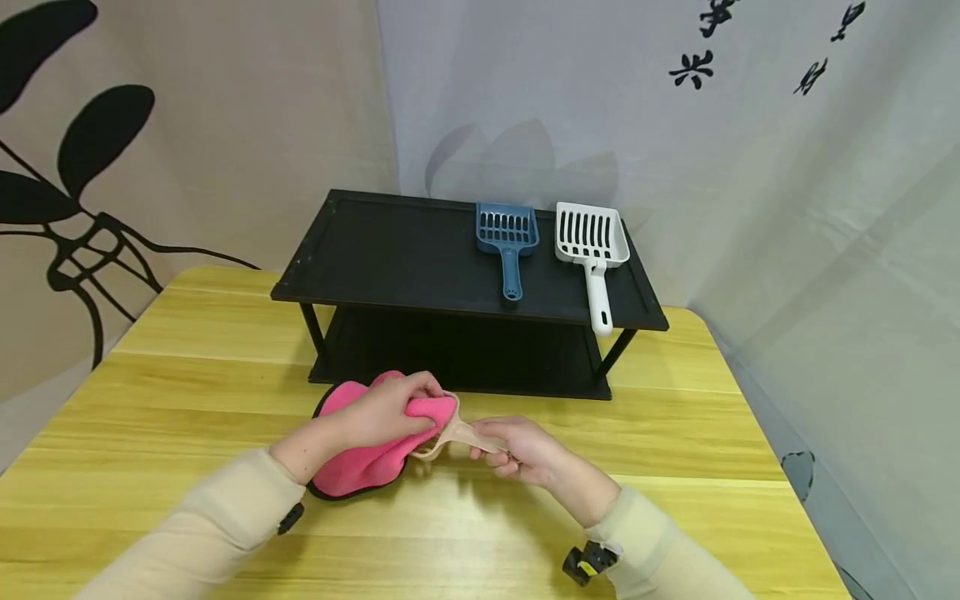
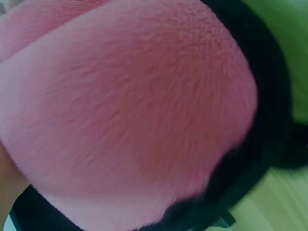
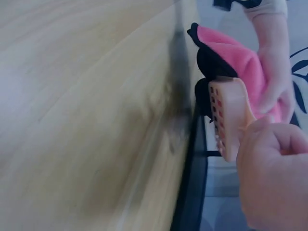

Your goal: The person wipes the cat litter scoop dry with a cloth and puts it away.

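My left hand grips a fluffy pink cloth with a black edge and presses it into a beige litter scoop. My right hand holds that scoop by its handle, in front of the black rack. In the right wrist view the slotted head of the scoop shows from its underside, with the cloth bunched inside and behind it. Pink pile of the cloth fills most of the left wrist view, hiding nearly all of the left hand.
A black two-tier rack stands at the back of the wooden table. On its top shelf lie a blue litter scoop and a white litter scoop, whose handle reaches past the front edge. Pale curtains hang behind.
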### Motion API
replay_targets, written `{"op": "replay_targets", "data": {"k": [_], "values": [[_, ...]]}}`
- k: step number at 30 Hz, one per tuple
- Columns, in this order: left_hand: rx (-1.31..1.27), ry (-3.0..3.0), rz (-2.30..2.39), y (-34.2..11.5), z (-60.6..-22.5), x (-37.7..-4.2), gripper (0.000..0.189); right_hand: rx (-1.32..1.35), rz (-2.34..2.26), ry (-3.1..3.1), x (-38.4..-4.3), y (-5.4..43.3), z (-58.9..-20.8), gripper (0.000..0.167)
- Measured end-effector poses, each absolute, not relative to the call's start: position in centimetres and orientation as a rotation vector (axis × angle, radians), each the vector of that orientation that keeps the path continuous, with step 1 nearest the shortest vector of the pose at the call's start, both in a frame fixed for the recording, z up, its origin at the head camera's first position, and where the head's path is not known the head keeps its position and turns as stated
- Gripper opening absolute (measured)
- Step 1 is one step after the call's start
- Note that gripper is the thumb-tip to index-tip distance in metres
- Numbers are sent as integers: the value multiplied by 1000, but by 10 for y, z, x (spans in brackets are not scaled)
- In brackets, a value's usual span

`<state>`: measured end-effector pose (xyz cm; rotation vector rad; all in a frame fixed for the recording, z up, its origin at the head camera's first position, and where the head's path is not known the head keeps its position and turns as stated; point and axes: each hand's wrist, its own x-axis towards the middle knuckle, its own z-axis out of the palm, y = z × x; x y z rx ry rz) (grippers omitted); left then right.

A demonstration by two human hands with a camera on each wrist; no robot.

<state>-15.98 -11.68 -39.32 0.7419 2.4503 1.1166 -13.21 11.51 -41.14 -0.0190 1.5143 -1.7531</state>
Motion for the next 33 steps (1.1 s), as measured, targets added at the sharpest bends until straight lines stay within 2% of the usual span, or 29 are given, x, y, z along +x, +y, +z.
{"op": "replay_targets", "data": {"k": [6, 14, 22, 27, 33], "values": [[865, 2397, 954, -116, -389, -159, 20, -22, -1772, 1483, -131, 117, -408, 35], [994, 2383, 704, -123, -373, -153, 34, -4, -1826, 1392, -137, 123, -413, 28], [1098, 2546, 749, -122, -388, -154, 21, 4, -1811, 1469, -138, 123, -410, 37], [1127, 2707, 685, -123, -393, -157, 19, -30, -1791, 1519, -137, 121, -406, 33], [1152, 2869, 549, -127, -392, -162, 12, -58, -1791, 1523, -136, 123, -402, 36]]}}
